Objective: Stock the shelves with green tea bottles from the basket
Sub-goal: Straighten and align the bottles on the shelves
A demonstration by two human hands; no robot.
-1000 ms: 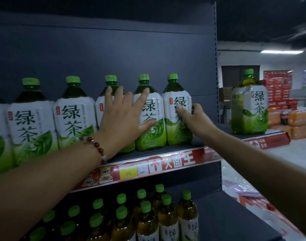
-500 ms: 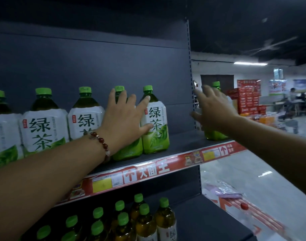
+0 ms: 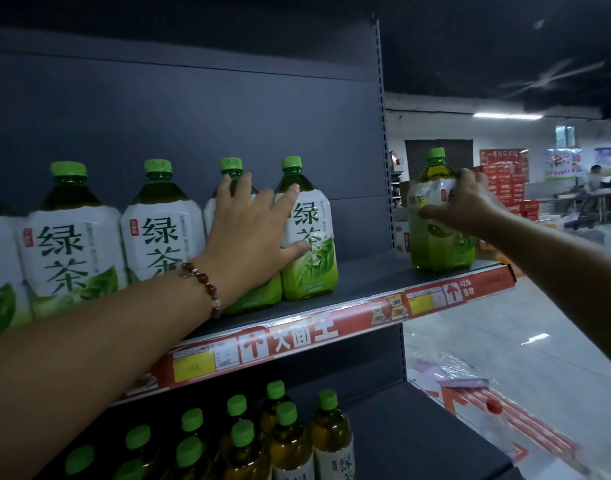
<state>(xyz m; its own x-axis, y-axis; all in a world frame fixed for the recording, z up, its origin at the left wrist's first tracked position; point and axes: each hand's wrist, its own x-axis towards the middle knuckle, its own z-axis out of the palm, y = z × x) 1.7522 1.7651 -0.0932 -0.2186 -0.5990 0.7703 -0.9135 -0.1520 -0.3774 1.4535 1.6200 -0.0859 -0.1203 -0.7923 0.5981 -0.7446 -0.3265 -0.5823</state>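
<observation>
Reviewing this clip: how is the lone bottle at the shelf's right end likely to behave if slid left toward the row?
The lone bottle looks full, so probably heavy for its size. Its wide, squarish base suggests it slides rather than rolls. The right hand grips it high on the shoulder, so a push there may tip it; the glossy label could be slippery.

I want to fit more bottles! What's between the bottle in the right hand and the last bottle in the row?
Nothing: bare dark shelf separates the gripped bottle from the row's end bottle, head view.
</observation>
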